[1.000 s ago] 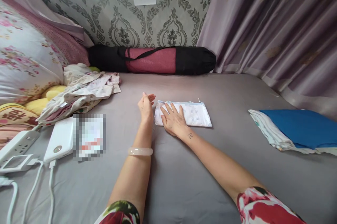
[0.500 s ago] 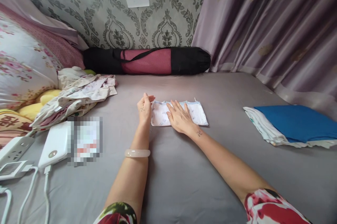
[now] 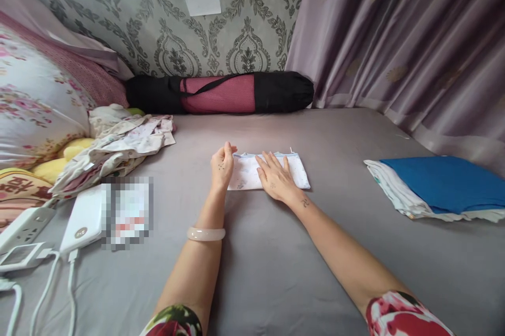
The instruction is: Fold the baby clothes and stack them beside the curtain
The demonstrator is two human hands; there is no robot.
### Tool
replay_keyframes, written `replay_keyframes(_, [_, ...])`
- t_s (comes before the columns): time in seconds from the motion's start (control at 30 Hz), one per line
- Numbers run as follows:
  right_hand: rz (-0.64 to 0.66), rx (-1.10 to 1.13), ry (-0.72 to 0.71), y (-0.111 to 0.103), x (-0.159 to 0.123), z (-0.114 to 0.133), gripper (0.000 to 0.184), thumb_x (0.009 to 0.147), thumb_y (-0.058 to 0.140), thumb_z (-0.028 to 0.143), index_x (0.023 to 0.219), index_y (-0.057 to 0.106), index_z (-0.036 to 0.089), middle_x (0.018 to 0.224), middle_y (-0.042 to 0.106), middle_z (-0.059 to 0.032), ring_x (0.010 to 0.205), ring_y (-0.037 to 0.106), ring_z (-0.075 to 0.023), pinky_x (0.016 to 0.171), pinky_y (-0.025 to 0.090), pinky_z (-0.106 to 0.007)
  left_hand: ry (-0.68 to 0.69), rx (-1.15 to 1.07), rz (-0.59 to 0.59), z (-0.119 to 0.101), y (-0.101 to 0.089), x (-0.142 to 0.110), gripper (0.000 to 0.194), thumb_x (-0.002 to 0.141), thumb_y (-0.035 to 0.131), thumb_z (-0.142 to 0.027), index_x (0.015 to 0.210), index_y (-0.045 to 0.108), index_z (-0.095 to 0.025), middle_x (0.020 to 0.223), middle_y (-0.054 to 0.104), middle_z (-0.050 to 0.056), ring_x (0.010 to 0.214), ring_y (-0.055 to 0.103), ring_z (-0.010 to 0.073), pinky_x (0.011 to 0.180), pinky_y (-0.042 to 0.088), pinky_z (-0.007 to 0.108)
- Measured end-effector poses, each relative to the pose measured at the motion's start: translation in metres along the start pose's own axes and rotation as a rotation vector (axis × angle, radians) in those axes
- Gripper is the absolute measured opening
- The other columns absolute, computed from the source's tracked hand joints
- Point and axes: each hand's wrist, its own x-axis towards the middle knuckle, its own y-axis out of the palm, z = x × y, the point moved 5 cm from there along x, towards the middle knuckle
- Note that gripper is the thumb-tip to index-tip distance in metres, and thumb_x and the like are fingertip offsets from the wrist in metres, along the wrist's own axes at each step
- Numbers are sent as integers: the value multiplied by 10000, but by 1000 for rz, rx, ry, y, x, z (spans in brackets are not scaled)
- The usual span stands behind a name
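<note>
A small folded white cloth (image 3: 246,174) with a fine print and a pale blue edge, seemingly a garment, lies flat on the grey sheet in front of me. My right hand (image 3: 276,175) rests on its middle, palm down, fingers spread. At the cloth's left end my left hand (image 3: 223,166) stands on its side, thumb up, its fingers pointing away and bent slightly right. It holds nothing that I can see, though the palm side is partly hidden. A short white string sticks up from the cloth's far right edge.
Folded clothes with a blue piece (image 3: 445,181) on top lie at right. On the left are a crumpled clothes pile (image 3: 130,139), a white power bank (image 3: 87,217), a power strip (image 3: 27,225) and cables. A black-and-pink rolled bag (image 3: 216,93) lies along the wall.
My left hand has moved slightly right, now covering the cloth's left end. My right hand has slid a little to the right on the cloth.
</note>
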Motion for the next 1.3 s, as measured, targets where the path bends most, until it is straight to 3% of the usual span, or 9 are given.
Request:
replay_keyframes(0.17, [47, 0, 45, -2, -4, -14, 532, 1020, 186, 383, 1487, 362, 200, 1566, 294, -91, 1458, 189, -276, 1157, 109, -573, 73, 231, 126, -4, 15, -7, 216, 841, 614, -420, 756, 712, -248, 814, 723, 56, 893, 650, 225, 860, 468, 285])
replay_keyframes(0.33, [65, 15, 51, 2, -2, -17, 530, 1019, 186, 391, 1489, 358, 216, 1568, 292, -72, 1464, 169, -268, 1158, 117, -567, 44, 175, 227, 6, 29, -13, 48, 771, 693, -273, 730, 718, -265, 784, 714, 48, 836, 642, 218, 917, 446, 297])
replay_keyframes(0.47, [102, 51, 59, -2, -1, -22, 556, 1018, 157, 410, 1506, 317, 197, 1579, 261, -77, 1467, 163, -254, 1167, 111, -546, 210, 368, 348, 9, 36, -17, 103, 825, 610, -257, 832, 713, -261, 849, 722, 57, 815, 641, 213, 885, 464, 319])
replay_keyframes(0.63, [35, -43, 128, -9, 1, -43, 566, 1016, 170, 395, 1517, 282, 157, 1593, 204, -103, 1473, 137, -245, 1177, 64, -529, 354, 698, 455, 12, 38, -17, 244, 920, 439, -270, 1005, 662, -217, 981, 717, 73, 884, 643, 205, 833, 477, 321])
replay_keyframes(0.83, [67, -98, 167, 3, 2, -56, 588, 1011, 185, 408, 1507, 302, 114, 1574, 258, -122, 1468, 151, -262, 1176, 92, -510, 508, 905, 489, 17, 41, -18, 273, 927, 389, -193, 1097, 603, -183, 1122, 674, 117, 1103, 594, 241, 970, 438, 401])
replay_keyframes(0.97, [39, -89, 181, 6, 5, -58, 588, 1005, 193, 397, 1494, 324, 97, 1565, 284, -124, 1460, 178, -261, 1174, 114, -493, 461, 1045, 382, 27, 36, -14, 315, 922, 415, -197, 1210, 539, -167, 1347, 554, 150, 1304, 454, 282, 1105, 308, 497])
replay_keyframes(1.17, [-90, -102, 371, 5, 11, -74, 564, 976, 285, 312, 1428, 385, -9, 1520, 335, -218, 1408, 277, -320, 1130, 232, -436, 432, 1096, 376, 33, 32, -6, 303, 957, 368, -230, 1190, 550, -164, 1300, 572, 140, 1203, 527, 250, 1034, 397, 403])
replay_keyframes(1.3, [-115, -99, 376, 0, 14, -76, 465, 964, 292, 221, 1318, 518, 21, 1407, 475, -221, 1277, 431, -312, 1046, 340, -392, 426, 1162, 381, 32, 31, -4, 336, 962, 352, -250, 1198, 568, -146, 1296, 560, 147, 1178, 519, 263, 1017, 397, 382])
